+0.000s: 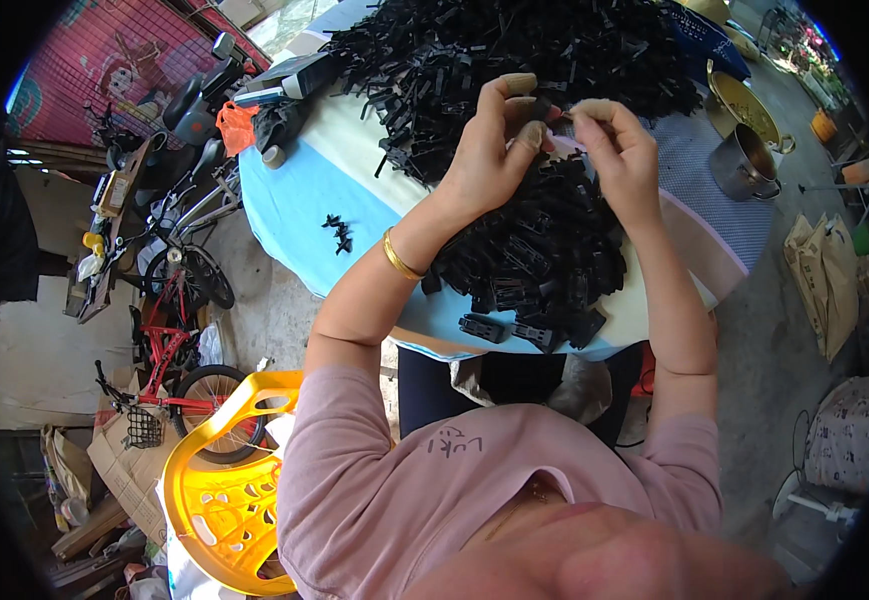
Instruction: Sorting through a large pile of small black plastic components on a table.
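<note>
- Left hand (489, 140): raised over the middle of the table, fingers closed in a pinch on a small black plastic clip piece (544, 108); a gold bangle (400, 258) sits on the wrist.
- Right hand (619, 150): just beside the left, fingertips meeting it at the same small piece, pinched closed on its other end.
- Step in hand, as judged: two small parts being pressed or fitted together between both hands; the next move likely calls for a firm squeeze with the ends aligned.
- Round table with pale blue and cream cover (294, 215): carries everything below.
- Far-left edge: orange plastic bag (235, 125), crumpled, beside dark grey objects too unclear to tell.
- Left part: two loose black clip pieces (338, 232), apart from the piles.
- Far side: large heap of black plastic clip parts (474, 50).
- Near edge, under the hands: second heap of black buckle-like pieces (544, 250).
- Right of the table, on the floor: metal pot (744, 165); brown paper sacks (826, 275), flat, printing unreadable.
</note>
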### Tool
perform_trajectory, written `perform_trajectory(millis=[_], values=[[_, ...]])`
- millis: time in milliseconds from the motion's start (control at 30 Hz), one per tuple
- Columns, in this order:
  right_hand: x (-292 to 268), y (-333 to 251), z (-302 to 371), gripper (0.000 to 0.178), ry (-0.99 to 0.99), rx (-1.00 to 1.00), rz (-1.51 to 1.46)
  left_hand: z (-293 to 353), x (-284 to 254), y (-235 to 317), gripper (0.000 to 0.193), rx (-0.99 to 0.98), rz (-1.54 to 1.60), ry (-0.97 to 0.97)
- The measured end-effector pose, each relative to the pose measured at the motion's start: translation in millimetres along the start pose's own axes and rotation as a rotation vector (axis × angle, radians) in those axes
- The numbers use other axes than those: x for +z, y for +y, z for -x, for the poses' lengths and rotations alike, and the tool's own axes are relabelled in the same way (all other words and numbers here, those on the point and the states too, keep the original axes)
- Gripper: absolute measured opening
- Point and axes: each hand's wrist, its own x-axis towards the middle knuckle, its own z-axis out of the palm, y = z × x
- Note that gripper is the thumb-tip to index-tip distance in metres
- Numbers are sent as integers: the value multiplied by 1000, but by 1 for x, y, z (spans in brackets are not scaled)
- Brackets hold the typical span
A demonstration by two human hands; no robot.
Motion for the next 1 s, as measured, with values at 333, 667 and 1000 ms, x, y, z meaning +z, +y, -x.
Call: perform_trajectory(millis=[333, 667, 1000], values=[[-5, -7, 1, 14, -192, 163, -68, 1, 2, -2, 24, -60, 36, -17], [-1, -9, 2, 12, -178, -2, 34, 3, 3, -3, 24, -5, -59, 26], [-3, -19, 5, 14, -287, 312, -167, 5, 5, 6, 23, 267, -279, 166]])
